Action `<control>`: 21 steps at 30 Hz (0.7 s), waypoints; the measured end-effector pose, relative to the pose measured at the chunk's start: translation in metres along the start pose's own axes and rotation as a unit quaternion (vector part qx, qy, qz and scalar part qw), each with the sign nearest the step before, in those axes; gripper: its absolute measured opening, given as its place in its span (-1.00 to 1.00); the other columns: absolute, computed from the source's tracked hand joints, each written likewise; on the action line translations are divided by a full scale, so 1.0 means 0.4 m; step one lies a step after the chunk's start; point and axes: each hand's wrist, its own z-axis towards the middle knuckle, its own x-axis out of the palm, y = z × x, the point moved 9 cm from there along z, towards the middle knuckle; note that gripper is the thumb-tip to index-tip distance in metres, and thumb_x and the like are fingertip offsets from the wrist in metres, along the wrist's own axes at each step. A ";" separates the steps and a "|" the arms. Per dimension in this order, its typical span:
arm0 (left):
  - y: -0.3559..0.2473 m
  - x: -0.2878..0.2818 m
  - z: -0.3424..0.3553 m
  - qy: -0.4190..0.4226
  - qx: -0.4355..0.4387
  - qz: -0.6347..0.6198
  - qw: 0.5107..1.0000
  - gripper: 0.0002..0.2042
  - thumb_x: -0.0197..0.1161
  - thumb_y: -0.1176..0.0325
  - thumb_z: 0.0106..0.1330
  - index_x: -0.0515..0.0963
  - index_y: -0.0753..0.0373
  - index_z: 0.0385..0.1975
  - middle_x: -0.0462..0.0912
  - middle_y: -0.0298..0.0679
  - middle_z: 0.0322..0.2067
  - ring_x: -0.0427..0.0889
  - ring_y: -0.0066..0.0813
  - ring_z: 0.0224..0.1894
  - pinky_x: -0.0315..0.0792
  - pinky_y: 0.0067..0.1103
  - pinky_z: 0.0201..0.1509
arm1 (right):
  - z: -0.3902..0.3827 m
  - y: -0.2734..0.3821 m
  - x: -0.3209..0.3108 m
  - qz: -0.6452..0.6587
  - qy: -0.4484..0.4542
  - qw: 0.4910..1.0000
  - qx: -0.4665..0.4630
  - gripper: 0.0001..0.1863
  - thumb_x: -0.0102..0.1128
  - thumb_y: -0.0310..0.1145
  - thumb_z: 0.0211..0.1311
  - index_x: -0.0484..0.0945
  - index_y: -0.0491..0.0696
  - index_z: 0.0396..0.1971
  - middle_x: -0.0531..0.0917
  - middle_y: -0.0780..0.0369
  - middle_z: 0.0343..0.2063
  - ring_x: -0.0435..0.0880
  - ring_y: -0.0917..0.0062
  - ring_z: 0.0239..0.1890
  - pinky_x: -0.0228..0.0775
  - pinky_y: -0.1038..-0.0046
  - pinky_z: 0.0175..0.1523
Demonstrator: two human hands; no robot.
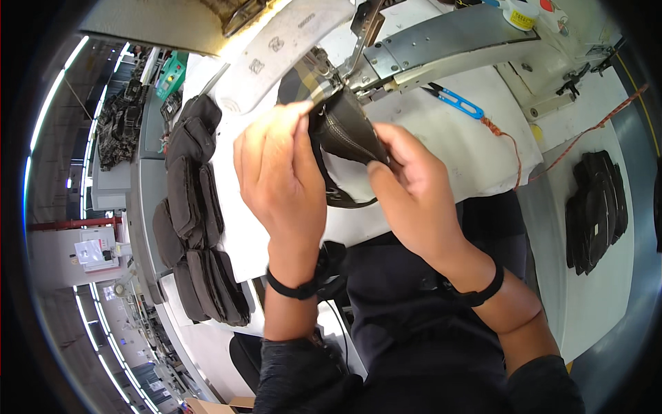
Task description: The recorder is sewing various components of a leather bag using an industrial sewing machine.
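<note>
A dark olive-brown stitched fabric piece (349, 130) curves in a loop between my hands, its upper end at the needle area of a sewing machine (441, 48). My left hand (279, 169) pinches the left edge of the piece close to the machine's presser foot. With thumb and fingers closed, my right hand (417, 193) grips its right edge a little lower. The lower part of the loop hangs over the white tabletop (441, 155). My left fingers partly hide the fabric's left side.
Blue thread snips (455, 101) on an orange cord lie right of the fabric. Stacked dark fabric pouches (186, 200) stand along the left. Another dark fabric stack (596, 210) rests on the right-hand surface. A white bottle (518, 15) stands at the top right.
</note>
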 end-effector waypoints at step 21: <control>-0.013 0.033 0.139 0.268 0.309 -0.159 0.899 -0.73 0.41 0.51 0.14 0.76 0.16 -0.13 0.71 -0.38 -0.26 0.70 -0.34 -0.34 0.54 -0.46 -0.29 | 0.029 -0.001 -0.008 0.110 -0.047 0.992 0.044 -0.58 0.32 -0.50 0.45 0.57 -0.27 0.25 0.45 0.51 -0.59 0.31 0.91 -0.52 0.16 0.69 -0.39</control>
